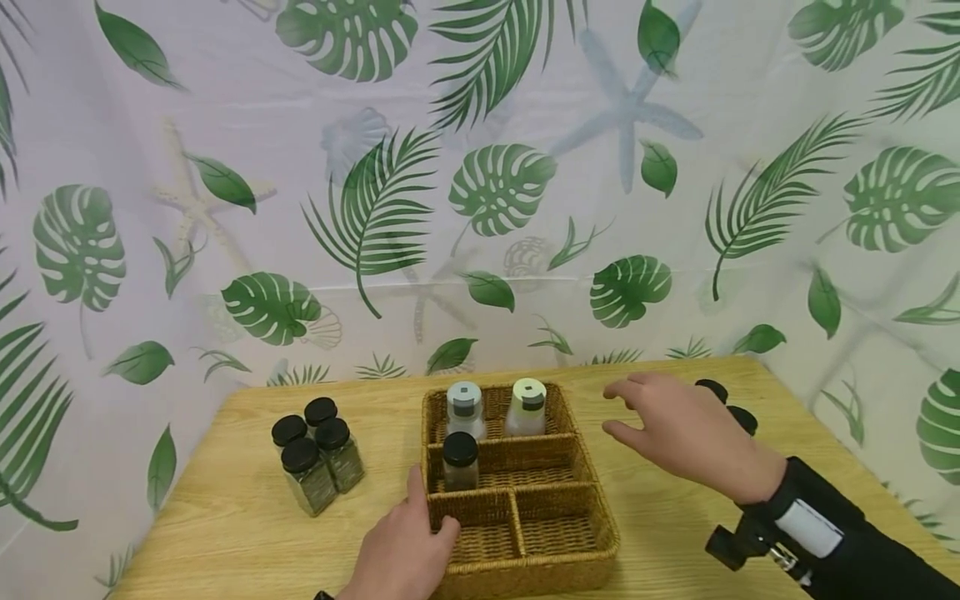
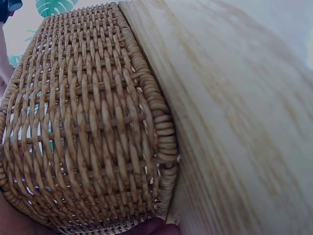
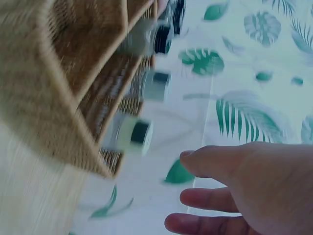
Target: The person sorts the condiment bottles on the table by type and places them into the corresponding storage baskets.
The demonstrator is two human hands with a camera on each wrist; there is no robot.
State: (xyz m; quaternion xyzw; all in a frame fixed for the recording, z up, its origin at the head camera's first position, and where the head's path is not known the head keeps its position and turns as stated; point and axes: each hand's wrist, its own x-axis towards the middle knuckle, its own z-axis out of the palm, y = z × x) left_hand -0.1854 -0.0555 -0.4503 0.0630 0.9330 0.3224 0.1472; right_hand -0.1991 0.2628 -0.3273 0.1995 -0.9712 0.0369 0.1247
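My left hand holds the woven wicker basket at its near left corner, the thumb over the rim and a finger along the outer side. The left wrist view shows the basket's woven wall up close, fingertips at its lower edge. Two shakers, one with a pale blue cap and one with a pale yellow cap, stand in the back compartment. A black-lidded jar stands at the left of the middle one. My right hand hovers right of the basket, fingers apart, holding nothing.
Several black-lidded glass jars of dried herbs stand clustered left of the basket. Two more black lids show behind my right hand. A leaf-print cloth hangs behind the wooden table.
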